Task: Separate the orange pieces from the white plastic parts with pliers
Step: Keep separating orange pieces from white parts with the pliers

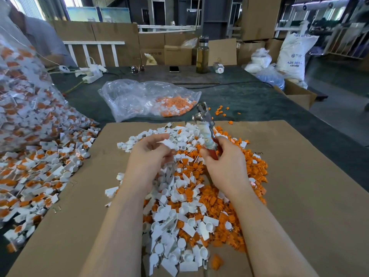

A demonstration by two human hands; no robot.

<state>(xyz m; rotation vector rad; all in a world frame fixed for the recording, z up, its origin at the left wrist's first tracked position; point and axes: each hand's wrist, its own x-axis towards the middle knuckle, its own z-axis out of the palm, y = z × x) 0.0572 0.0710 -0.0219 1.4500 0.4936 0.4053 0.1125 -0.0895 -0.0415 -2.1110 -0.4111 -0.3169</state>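
The white part [169, 143] I am working on sits pinched between the thumb and fingers of my left hand [148, 154], held just above the middle of the heap [191, 188] on the cardboard sheet [299, 186]; I cannot tell whether an orange piece is lodged in it. My right hand [225, 162] is curled round the red handles of the pliers [205, 126], which stand almost upright over the heap's far edge, their long axis tilting away from me with the metal nose at the top; whether the jaws are parted I cannot make out. So the part lies to the left of the pliers and lower than the nose, near the handles, and I judge the nose must swing down and leftward to meet it. Beyond the heap a clear bag [147, 98] lies on the worktop [249, 98], and left of the heap unsorted parts [40, 172] spill from a big bag [24, 92].
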